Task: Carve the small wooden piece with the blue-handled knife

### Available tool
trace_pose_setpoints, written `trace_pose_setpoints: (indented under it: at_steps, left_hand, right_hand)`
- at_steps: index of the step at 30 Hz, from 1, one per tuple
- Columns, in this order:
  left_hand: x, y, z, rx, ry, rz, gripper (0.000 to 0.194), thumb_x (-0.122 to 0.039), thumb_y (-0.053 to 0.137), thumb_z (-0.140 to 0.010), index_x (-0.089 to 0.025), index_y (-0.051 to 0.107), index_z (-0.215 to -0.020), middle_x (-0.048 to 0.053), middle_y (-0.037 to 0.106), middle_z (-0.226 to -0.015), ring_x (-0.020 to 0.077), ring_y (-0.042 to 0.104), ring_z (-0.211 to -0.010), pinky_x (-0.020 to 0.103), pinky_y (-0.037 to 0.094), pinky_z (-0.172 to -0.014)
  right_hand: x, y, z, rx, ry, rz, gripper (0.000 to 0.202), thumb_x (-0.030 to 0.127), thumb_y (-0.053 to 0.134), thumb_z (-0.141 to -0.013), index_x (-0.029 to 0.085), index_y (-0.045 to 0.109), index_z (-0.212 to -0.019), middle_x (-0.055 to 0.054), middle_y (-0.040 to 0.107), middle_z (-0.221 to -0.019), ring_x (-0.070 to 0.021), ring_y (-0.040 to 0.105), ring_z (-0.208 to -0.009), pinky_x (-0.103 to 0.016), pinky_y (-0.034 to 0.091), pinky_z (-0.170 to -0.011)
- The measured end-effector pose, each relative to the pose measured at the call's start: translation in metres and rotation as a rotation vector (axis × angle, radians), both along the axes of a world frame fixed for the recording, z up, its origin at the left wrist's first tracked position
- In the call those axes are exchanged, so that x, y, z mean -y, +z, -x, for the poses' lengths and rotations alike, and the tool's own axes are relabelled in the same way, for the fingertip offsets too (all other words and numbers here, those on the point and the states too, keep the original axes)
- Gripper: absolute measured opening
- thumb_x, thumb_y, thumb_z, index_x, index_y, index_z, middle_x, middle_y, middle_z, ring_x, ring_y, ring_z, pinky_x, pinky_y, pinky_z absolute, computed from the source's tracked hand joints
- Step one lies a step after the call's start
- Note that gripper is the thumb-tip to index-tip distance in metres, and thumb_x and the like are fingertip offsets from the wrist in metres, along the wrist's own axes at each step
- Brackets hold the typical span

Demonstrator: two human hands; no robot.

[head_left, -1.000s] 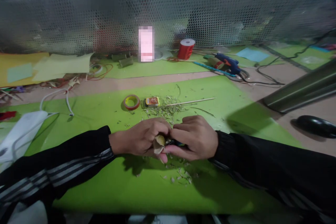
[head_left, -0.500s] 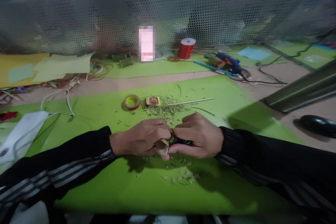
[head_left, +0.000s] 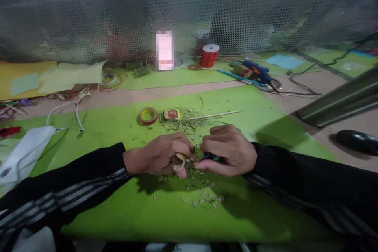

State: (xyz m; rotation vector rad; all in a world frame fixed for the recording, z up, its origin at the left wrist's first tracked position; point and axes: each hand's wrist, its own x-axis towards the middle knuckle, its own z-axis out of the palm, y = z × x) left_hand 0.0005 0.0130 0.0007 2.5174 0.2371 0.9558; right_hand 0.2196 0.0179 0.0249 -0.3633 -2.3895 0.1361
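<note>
My left hand point(head_left: 165, 153) is closed around a short hollow bamboo tube point(head_left: 178, 162), whose pale open end faces toward me. Wrapped in the fingers of my right hand point(head_left: 227, 150) is a dark-handled cutting tool point(head_left: 210, 156) with a hint of blue-green; most of it is hidden, so its exact kind is unclear. A small gap separates the two hands. Pale shavings point(head_left: 184, 122) lie on the green mat point(head_left: 118, 208) beneath and beyond them. Just past the hands sit a roll of tape point(head_left: 148, 115), a small labelled box point(head_left: 171, 115) and a thin stick point(head_left: 215, 115).
At the back stand a red spool point(head_left: 209, 56) and a blue glue gun point(head_left: 256, 70) before a perforated metal screen point(head_left: 183, 4). A white power strip point(head_left: 25, 151) lies left. On the right are a metal post point(head_left: 336, 100) and a black computer mouse point(head_left: 358, 142).
My right hand has drawn a little to the right, away from the bamboo tube. My left hand has shifted the tube slightly left and up, turning its open end.
</note>
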Motion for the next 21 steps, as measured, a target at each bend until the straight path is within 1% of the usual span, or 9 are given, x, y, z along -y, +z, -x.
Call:
trace_pose_setpoints:
  at_steps: [4, 8, 11, 13, 15, 18, 21]
  left_hand:
    - [0.001, 0.0, -0.002, 0.047, 0.078, -0.102, 0.023, -0.041, 0.046, -0.099, -0.021, 0.037, -0.107, 0.008, 0.06, -0.092, 0.0181, 0.062, -0.085, 0.032, 0.055, -0.075]
    - [0.003, 0.001, -0.001, 0.019, 0.167, -0.154, 0.018, -0.035, 0.044, -0.1, -0.02, 0.036, -0.108, 0.005, 0.056, -0.089, 0.0169, 0.059, -0.08, 0.029, 0.053, -0.067]
    - [0.003, 0.001, 0.001, -0.011, 0.213, -0.199, 0.019, -0.035, 0.048, -0.099, -0.02, 0.039, -0.107, 0.004, 0.054, -0.088, 0.015, 0.055, -0.075, 0.026, 0.049, -0.062]
    - [0.003, 0.001, 0.001, -0.014, 0.234, -0.221, 0.019, -0.035, 0.049, -0.098, -0.019, 0.041, -0.107, 0.003, 0.054, -0.086, 0.0146, 0.052, -0.073, 0.026, 0.046, -0.061]
    - [0.003, 0.002, 0.002, -0.004, 0.242, -0.218, 0.024, -0.039, 0.051, -0.097, -0.018, 0.045, -0.106, 0.003, 0.054, -0.084, 0.015, 0.051, -0.073, 0.027, 0.045, -0.062]
    - [0.002, 0.004, 0.001, 0.033, 0.264, -0.16, 0.035, -0.051, 0.051, -0.094, -0.017, 0.049, -0.103, 0.003, 0.053, -0.082, 0.0154, 0.049, -0.074, 0.027, 0.043, -0.062]
    - [0.002, 0.006, 0.0, 0.052, 0.311, -0.11, 0.043, -0.06, 0.052, -0.09, -0.017, 0.051, -0.094, 0.002, 0.052, -0.08, 0.0156, 0.048, -0.074, 0.028, 0.042, -0.063]
  right_hand:
    - [0.001, -0.003, -0.002, 0.044, -0.08, -0.045, 0.04, 0.042, 0.045, -0.098, 0.021, 0.05, -0.065, 0.006, 0.046, -0.049, -0.0101, 0.029, -0.044, -0.029, 0.022, -0.05]
    - [0.001, -0.004, -0.005, 0.105, -0.15, -0.079, 0.034, 0.036, 0.046, -0.096, 0.021, 0.051, -0.066, 0.005, 0.05, -0.05, -0.0106, 0.032, -0.045, -0.03, 0.023, -0.051]
    - [0.001, -0.003, -0.008, 0.128, -0.171, -0.084, 0.025, 0.028, 0.047, -0.094, 0.021, 0.056, -0.072, 0.004, 0.056, -0.055, -0.0105, 0.037, -0.046, -0.029, 0.026, -0.053]
    - [0.001, -0.003, -0.009, 0.132, -0.164, -0.086, 0.022, 0.026, 0.046, -0.095, 0.021, 0.06, -0.079, 0.004, 0.059, -0.059, -0.0105, 0.04, -0.048, -0.029, 0.028, -0.054]
    - [0.002, -0.003, -0.01, 0.137, -0.142, -0.092, 0.022, 0.028, 0.045, -0.098, 0.022, 0.063, -0.088, 0.004, 0.06, -0.061, -0.0106, 0.042, -0.05, -0.028, 0.029, -0.055]
    - [0.004, -0.002, -0.01, 0.135, -0.135, -0.094, 0.021, 0.035, 0.049, -0.099, 0.023, 0.065, -0.098, 0.004, 0.058, -0.063, -0.0108, 0.043, -0.052, -0.028, 0.028, -0.055]
    - [0.009, 0.001, -0.008, 0.19, -0.208, -0.052, 0.016, 0.031, 0.05, -0.096, 0.023, 0.064, -0.096, 0.003, 0.057, -0.065, -0.0118, 0.044, -0.056, -0.029, 0.027, -0.057]
